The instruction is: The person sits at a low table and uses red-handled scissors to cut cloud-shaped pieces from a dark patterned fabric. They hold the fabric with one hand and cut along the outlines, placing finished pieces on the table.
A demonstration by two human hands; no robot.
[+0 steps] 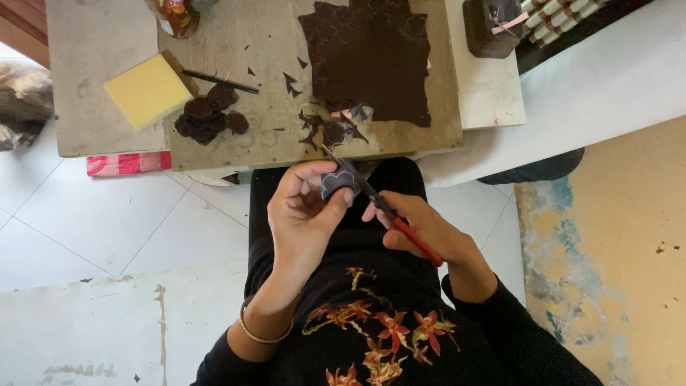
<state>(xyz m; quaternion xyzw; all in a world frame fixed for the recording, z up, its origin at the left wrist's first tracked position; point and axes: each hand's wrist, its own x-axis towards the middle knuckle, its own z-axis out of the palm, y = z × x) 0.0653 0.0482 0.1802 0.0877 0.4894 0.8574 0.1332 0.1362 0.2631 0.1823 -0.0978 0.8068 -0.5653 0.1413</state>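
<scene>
My left hand (304,211) pinches a small dark petal-shaped piece (338,181) between thumb and fingers, above my lap. My right hand (421,229) grips red-handled scissors (379,204) whose blades reach up along the piece's edge. Just beyond, on the low wooden board (264,136), lies a large dark sheet (371,57) with cut-away edges and dark scraps (321,129) below it. A pile of cut dark pieces (207,118) rests further left on the board.
A yellow sponge block (146,89) and a thin dark stick (218,81) lie on the board's left. A dark block (489,25) stands at the back right. A pink-red strip (128,163) sticks out below the board. White tile floor lies on the left, worn yellow floor on the right.
</scene>
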